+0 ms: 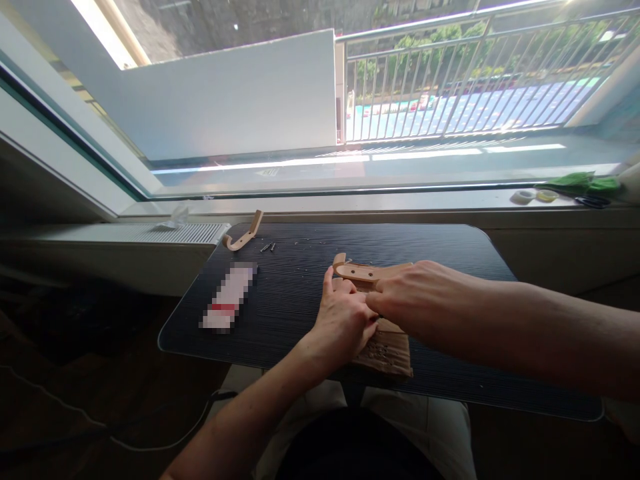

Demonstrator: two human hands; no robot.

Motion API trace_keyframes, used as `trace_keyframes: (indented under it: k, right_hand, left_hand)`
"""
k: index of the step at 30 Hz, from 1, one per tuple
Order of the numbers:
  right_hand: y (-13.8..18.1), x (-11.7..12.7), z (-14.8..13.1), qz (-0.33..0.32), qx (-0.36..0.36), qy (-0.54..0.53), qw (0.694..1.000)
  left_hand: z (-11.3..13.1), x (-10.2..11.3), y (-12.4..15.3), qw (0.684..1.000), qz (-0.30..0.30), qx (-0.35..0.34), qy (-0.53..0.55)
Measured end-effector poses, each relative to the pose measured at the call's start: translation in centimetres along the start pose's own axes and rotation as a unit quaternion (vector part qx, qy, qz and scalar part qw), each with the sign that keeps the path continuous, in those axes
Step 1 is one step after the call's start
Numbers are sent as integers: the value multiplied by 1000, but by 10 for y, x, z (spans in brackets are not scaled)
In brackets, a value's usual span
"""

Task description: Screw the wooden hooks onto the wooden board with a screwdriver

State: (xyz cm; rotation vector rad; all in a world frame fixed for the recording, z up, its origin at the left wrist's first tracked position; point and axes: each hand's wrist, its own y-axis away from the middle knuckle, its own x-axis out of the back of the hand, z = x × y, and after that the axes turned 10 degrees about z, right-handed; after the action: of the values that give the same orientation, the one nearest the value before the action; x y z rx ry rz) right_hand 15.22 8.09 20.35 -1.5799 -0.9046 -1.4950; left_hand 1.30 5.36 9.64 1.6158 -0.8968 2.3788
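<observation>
The head view puts me by the window, with a person bent over a dark desk [290, 320], both hands busy right of its middle. One wooden hook [383, 273] is there, its curled end to the left, lying along the far edge of a rough brown board [385, 353]. The left hand [345, 317] leans over the board with its fingers bent, one reaching out to the hook's curled end; I cannot tell whether they clamp anything. The right hand [407, 293] has its fingers curled together by the hook's right end, and what they close on is hidden.

I'd judge this hook to be mid-work. Its two dark holes show, but whether screws sit inside is too small to tell. The board's near part is already pitted with small marks. A second hook [245, 239] lies loose at the far left, with loose screws [269, 247] just beside it, so that piece looks unattended to. A blurred packet [230, 297] sits nearer on the left.
</observation>
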Motion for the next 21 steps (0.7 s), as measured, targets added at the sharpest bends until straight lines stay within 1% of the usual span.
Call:
trace_keyframes:
  k: [8, 13, 18, 21]
  right_hand:
    - [0, 7, -2, -29, -34, 30, 999]
    - [5, 10, 3, -34, -13, 44, 998]
    - [3, 1, 1, 14, 10, 24, 1000]
    - [4, 0, 0, 20, 5, 19, 1000]
  left_hand:
    - [1, 3, 0, 1000, -8, -12, -3]
    - [1, 5, -1, 1000, -9, -20, -11]
    - [-1, 2, -2, 1000, -11, -18, -1]
    - [-1, 2, -2, 1000, -14, -19, -2]
